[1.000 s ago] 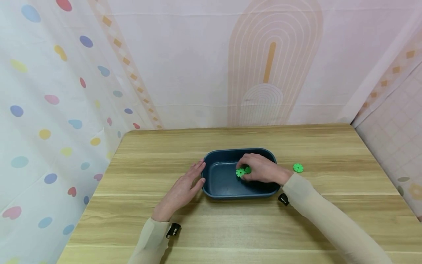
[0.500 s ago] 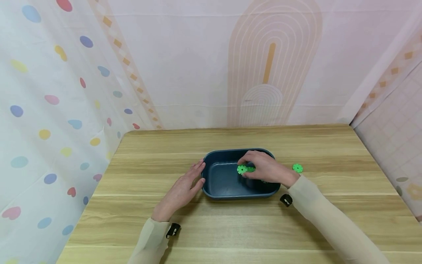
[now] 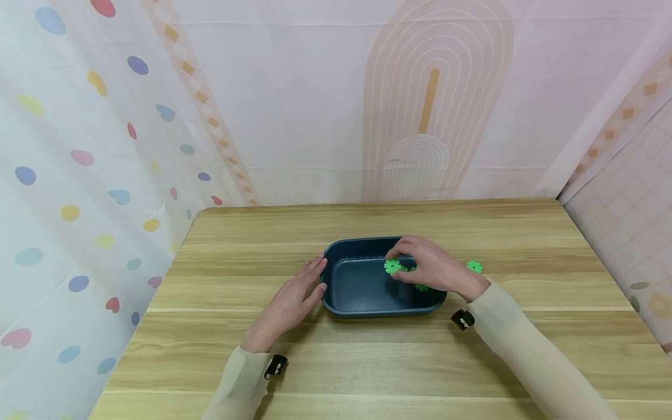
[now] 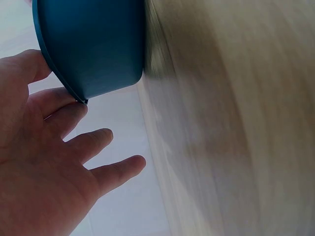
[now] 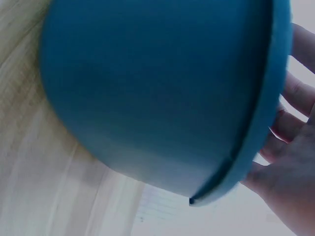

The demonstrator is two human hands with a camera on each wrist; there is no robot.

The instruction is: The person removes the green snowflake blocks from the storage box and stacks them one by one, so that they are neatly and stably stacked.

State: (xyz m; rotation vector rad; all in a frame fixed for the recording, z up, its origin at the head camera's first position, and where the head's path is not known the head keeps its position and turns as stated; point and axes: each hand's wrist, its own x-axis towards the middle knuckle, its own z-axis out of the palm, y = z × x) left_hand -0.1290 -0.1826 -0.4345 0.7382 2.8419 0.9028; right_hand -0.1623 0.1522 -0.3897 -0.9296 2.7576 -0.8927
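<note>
A dark blue rectangular bin [image 3: 357,291] with rounded corners stands on the table. My left hand [image 3: 286,306] rests at its left end; in the left wrist view the thumb and fingertips touch the rim, the other fingers spread loosely. Over the bin's right half, my right hand [image 3: 433,265] pinches a bright green notched plastic snowflake disc [image 3: 392,266] between thumb and fingers. More green shows just behind that disc, partly hidden by the hand. Below the palm, another green disc [image 3: 422,287] lies in the bin. In the right wrist view, the bin's wall [image 5: 147,98] hides the fingertips.
One more green disc [image 3: 474,266] lies on the wooden table [image 3: 367,361], right of the bin and close behind the right wrist. A patterned curtain [image 3: 294,105] hangs along the table's back edge and left side.
My right hand has shifted right and slightly up in the head view, carrying the pinched disc. A green disc under the palm has come into sight. The left hand stays put.
</note>
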